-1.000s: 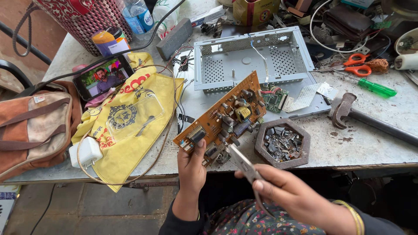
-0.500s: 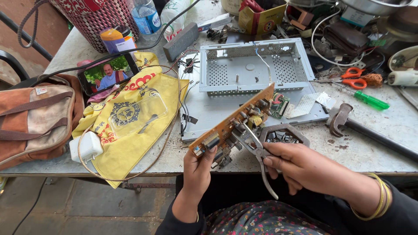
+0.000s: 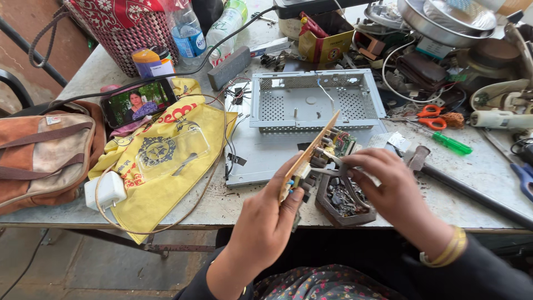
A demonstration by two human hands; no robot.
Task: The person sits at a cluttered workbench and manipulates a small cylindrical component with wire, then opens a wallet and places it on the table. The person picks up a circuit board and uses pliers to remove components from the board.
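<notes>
My left hand (image 3: 265, 222) grips a brown circuit board (image 3: 308, 153) by its lower end and holds it on edge above the table's front, with the component side facing right. My right hand (image 3: 388, 186) is closed on a pair of metal pliers (image 3: 332, 165), whose jaws reach into the components on the board. Directly below the board sits a dark hexagonal dish (image 3: 343, 204) holding several small loose parts.
A perforated grey metal chassis (image 3: 316, 100) lies behind the board. A yellow cloth (image 3: 161, 166), a phone (image 3: 139, 101) showing video and a white charger (image 3: 105, 190) are at left, beside a brown bag (image 3: 41, 158). Orange scissors (image 3: 433, 118), a green screwdriver (image 3: 452, 143) and a hammer (image 3: 444, 175) lie at right.
The board has been turned from lying flat-tilted to standing on edge. My right hand has come up from below and brought the pliers onto the board's components.
</notes>
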